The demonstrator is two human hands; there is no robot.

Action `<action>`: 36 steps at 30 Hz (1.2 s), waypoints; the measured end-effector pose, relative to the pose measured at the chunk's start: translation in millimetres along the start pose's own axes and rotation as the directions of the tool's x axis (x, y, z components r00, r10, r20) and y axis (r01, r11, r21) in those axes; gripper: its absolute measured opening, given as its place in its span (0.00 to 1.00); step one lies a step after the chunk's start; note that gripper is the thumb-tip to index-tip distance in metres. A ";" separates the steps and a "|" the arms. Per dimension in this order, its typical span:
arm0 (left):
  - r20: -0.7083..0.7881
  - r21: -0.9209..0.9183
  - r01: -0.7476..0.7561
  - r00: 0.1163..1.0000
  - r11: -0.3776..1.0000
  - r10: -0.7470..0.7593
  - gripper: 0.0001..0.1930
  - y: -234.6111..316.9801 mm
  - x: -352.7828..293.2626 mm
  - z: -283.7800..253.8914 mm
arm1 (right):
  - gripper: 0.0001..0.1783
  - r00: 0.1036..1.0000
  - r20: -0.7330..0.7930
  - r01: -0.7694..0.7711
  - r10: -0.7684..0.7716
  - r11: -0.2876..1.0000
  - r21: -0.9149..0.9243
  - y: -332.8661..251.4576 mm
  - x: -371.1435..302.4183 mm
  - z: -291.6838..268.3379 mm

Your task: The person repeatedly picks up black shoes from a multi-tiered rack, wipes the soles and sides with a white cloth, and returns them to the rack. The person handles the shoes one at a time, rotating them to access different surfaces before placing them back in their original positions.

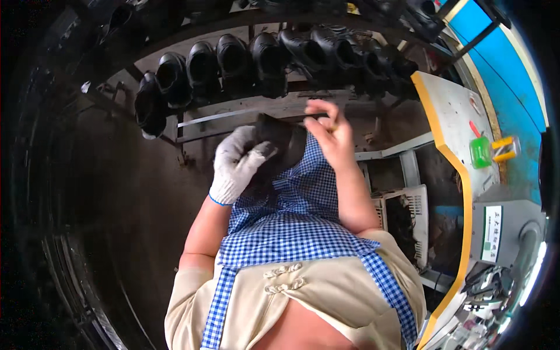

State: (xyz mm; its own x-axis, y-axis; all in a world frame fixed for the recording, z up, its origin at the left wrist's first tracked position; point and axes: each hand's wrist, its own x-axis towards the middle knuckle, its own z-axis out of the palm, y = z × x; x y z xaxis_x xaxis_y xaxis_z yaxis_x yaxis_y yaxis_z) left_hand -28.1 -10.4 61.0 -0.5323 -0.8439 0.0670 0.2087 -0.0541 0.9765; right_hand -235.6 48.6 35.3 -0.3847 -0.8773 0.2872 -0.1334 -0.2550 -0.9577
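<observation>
My left hand (236, 160), in a white knit glove with a blue cuff edge, grips a black shoe (283, 140) in front of my lap. Its thumb lies across the near side, and the dark shoe partly blends into the shadow below. Just right of the shoe is my bare right hand (332, 131), raised with the fingers curled and thumb and fingertips close together. Anything small between those fingertips is too fine to make out. A blue-and-white checked apron (291, 233) covers my lap beneath both hands.
Several black shoes (233, 58) stand in a row on a rack ahead, with more on a higher shelf. At right a yellow-edged workbench (461, 116) bears a green container (480, 153), a yellow item (505, 149) and a grey machine (510, 233). A white plastic crate (421, 221) sits below.
</observation>
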 end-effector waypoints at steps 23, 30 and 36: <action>0.191 0.054 0.024 0.981 0.998 -0.034 0.13 6.1 -34.4 -0.8 | 0.25 0.770 0.506 0.584 -0.388 0.748 -0.315 -69.2 4.0 1.7; 0.273 0.292 -0.169 0.958 0.941 0.088 0.19 4.4 -29.9 -8.2 | 0.21 0.652 0.613 0.755 -0.447 0.455 -0.472 -76.1 3.1 18.1; 0.120 -0.005 0.087 0.989 0.996 -0.085 0.15 -7.3 -36.5 -8.6 | 0.04 0.948 0.264 -0.307 0.177 0.726 0.615 -28.5 5.3 9.0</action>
State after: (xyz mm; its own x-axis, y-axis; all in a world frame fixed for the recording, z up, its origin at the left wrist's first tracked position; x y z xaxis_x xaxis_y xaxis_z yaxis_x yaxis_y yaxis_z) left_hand -3.2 16.2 49.7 -0.6429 -0.7659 0.0075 0.1657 -0.1295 0.9776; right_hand -225.5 47.5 63.9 -0.1470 -0.9843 0.0980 0.5829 -0.1662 -0.7954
